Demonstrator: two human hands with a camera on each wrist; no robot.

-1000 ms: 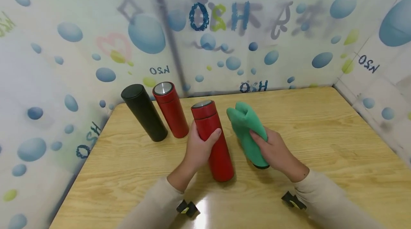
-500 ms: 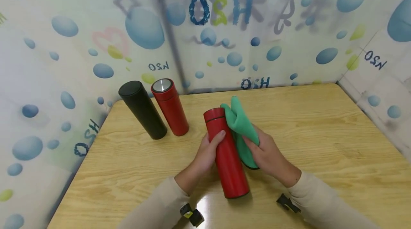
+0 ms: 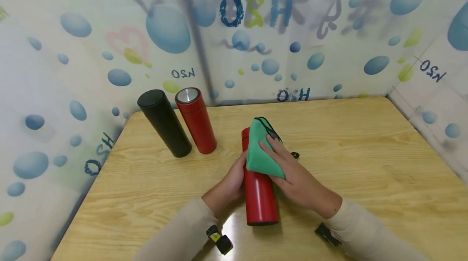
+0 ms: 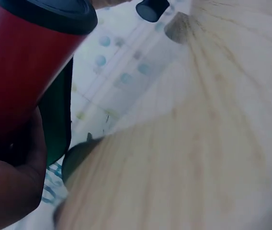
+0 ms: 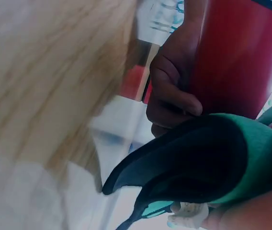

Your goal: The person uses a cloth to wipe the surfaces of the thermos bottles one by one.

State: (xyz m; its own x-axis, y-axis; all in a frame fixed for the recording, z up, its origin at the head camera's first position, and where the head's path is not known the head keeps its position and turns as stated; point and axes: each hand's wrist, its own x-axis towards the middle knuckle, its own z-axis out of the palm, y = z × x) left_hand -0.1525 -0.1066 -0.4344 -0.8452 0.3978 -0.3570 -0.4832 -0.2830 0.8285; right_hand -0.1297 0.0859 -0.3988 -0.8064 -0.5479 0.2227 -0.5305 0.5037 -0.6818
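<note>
A red thermos bottle (image 3: 260,200) stands tilted in front of me, its base toward me. My left hand (image 3: 231,180) grips it from the left side; in the right wrist view, the left hand's fingers (image 5: 174,98) curl round the red wall. My right hand (image 3: 297,179) holds a folded green cloth (image 3: 260,153) with black edging against the bottle's upper part. The cloth hides most of the cap and the upper right side. In the right wrist view the cloth (image 5: 265,148) bends into a loop beside the bottle.
On the wooden table (image 3: 351,147), a black bottle (image 3: 164,122) and another red thermos with a silver-topped lid (image 3: 197,122) stand side by side at the back left. A patterned curtain (image 3: 270,41) hangs behind the table.
The thermos has come nearer to me and shifted right. My right hand has brought the cloth left onto the bottle and swung it over the front of the upper part.
</note>
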